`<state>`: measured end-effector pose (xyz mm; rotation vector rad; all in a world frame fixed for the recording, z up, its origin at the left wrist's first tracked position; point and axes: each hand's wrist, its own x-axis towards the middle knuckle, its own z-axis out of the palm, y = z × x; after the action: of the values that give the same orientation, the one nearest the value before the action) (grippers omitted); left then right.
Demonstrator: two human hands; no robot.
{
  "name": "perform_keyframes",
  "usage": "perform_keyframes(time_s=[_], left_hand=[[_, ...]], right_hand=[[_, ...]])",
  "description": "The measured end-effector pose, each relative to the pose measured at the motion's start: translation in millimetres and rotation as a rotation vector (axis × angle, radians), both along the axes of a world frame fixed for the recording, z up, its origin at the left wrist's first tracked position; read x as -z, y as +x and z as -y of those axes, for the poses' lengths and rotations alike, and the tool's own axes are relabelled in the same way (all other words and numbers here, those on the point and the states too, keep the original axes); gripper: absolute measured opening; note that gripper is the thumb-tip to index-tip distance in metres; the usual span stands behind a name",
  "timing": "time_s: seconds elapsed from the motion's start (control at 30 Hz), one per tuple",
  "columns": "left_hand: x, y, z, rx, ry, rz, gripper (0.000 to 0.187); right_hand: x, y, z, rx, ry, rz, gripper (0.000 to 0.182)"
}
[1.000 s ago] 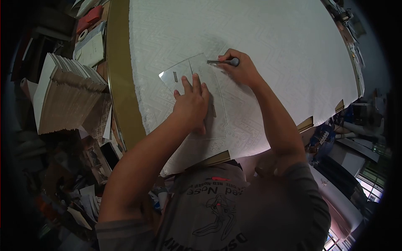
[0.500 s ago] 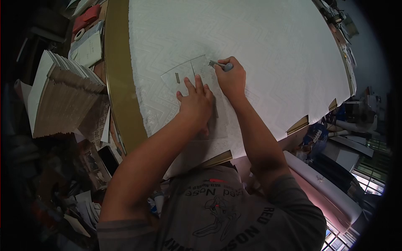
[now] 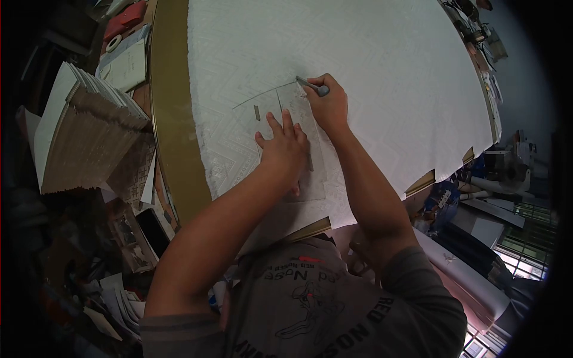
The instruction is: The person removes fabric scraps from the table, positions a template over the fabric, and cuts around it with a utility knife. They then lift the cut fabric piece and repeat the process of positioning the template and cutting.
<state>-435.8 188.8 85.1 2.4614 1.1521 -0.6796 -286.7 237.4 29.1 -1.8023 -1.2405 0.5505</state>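
Note:
A clear template [image 3: 310, 134] with a curved upper edge lies on white patterned fabric [image 3: 388, 89]. My left hand [image 3: 283, 146] rests flat on the template, fingers spread, pressing it against the cloth. A small dark strip [image 3: 257, 113] shows on the template left of my fingertips. My right hand [image 3: 329, 102] grips a grey marking tool [image 3: 316, 88], its tip at the template's upper right corner. A thin dark line runs along the curved edge, and another runs down toward my left fingers.
Stacked sheets [image 3: 83, 131] stand left of the table's gold-coloured border [image 3: 170, 107]. Near my left arm lies a dark phone [image 3: 153, 231]. A tape roll [image 3: 113, 43] and red pouch [image 3: 125, 19] sit at upper left. Pale rolls [image 3: 459, 268] lie at lower right.
My right hand has moved slightly up, bringing the tool's tip to the template's corner. My left hand stays on the template. The view has shifted slightly.

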Motion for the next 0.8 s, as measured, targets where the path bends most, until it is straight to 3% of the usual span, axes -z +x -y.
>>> perform_keyframes(time_s=[0.17,0.37,0.43,0.6,0.67,0.8], left_hand=[[-2,-1,0,-0.012,-0.007,0.029,0.144],[-3,1,1,0.031,0.073,-0.005,0.138],[-2,2,1,0.026,0.069,-0.004,0.137],[2,1,2,0.016,0.088,-0.011,0.133],[1,2,0,0.005,0.060,0.016,0.128],[1,2,0,-0.018,0.049,0.016,0.129]], right_hand=[[-16,38,-19,-0.191,-0.101,-0.014,0.017],[-46,81,-93,-0.832,-0.314,0.042,0.013],[-60,81,-109,-0.898,-0.380,0.015,0.012],[-36,54,-127,-1.081,-0.392,-0.139,0.011],[-22,21,-135,-1.242,-0.249,-0.120,0.010],[-28,-47,-133,-1.374,-0.214,-0.045,0.012]])
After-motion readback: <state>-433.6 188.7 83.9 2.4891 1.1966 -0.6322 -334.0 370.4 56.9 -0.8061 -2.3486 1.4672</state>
